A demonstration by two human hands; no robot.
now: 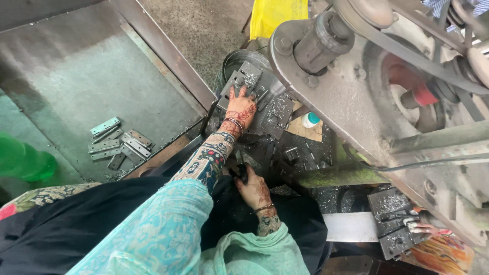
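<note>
My left hand reaches forward and presses flat, fingers spread, on a grey metal plate of the machine's work holder, which is dusted with shiny metal shavings. My right hand is lower and nearer to me, its fingers curled around a small black handle below the machine bed. Both wrists carry bangles, and both sleeves are patterned. A loose pile of flat metal hinge plates lies on the grey tray to my left, away from both hands.
A large belt-driven machine with pulleys fills the right side. The metal tray has a raised rim. A green object sits far left, a yellow bag at the top. Another person's hand rests by a block at lower right.
</note>
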